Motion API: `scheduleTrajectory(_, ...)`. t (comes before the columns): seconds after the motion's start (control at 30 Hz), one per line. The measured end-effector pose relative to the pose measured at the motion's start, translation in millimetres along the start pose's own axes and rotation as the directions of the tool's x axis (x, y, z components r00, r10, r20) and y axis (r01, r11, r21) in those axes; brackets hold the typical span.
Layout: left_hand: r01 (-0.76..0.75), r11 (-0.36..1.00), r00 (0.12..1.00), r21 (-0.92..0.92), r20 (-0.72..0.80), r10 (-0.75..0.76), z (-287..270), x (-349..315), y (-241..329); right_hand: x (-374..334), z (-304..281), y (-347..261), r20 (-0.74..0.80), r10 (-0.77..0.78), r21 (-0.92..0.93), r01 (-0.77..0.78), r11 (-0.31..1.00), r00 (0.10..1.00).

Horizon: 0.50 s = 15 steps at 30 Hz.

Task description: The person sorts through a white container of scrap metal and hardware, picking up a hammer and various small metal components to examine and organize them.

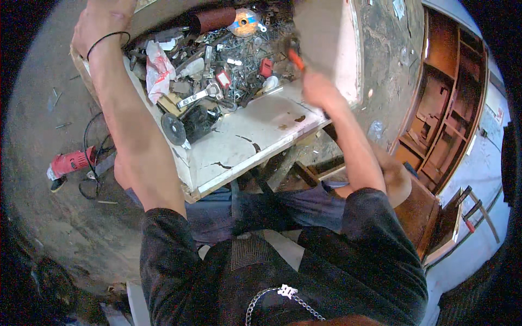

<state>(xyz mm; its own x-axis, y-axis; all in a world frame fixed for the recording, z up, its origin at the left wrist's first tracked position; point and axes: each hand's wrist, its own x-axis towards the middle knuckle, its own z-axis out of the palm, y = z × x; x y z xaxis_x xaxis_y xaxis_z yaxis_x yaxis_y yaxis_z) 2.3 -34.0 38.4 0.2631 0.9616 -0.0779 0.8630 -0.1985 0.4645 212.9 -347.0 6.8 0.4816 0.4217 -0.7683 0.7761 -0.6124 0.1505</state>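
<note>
A shallow white wooden tray (pixel 239 154), shaped like a drawer, lies before me with a heap of screws, nails and hardware (pixel 244 57) at its far left. My right hand (pixel 321 89) is closed around an orange-handled tool (pixel 295 60) over the tray's right part. The tool's dark head is blurred, so its kind is unclear. Up at the far left rim, my left hand (pixel 103 22) rests near the tray's corner, its fingers hidden or cut off by the picture's edge. Near the heap's front lie a metal hinge (pixel 198 96) and a dark disc (pixel 173 129).
A red angle grinder (pixel 73 163) with a black cord (pixel 87 144) lies on the floor to the left. Inside the tray are a white-and-red plastic bag (pixel 159 73) and a tape roll (pixel 243 23). A brown wooden shelf frame (pixel 443 103) stands on the right, near clamps (pixel 472 213).
</note>
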Motion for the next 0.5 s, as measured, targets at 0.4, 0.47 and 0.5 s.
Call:
scheduleTrajectory(0.4,-0.007,0.999,0.997,0.043,0.075,0.004,34,40,-52,-47,-42,-48,0.100,-0.270,0.241,0.240,0.940,0.958)
scheduleTrajectory(0.47,-0.019,0.998,0.996,0.058,0.093,0.013,32,40,-44,-25,-33,-20,0.018,-0.125,0.158,0.121,0.980,0.992)
scheduleTrajectory(0.5,-0.019,0.997,0.995,0.072,0.098,0.012,31,39,-41,-14,-26,-9,-0.038,-0.078,0.096,0.081,0.992,0.996)
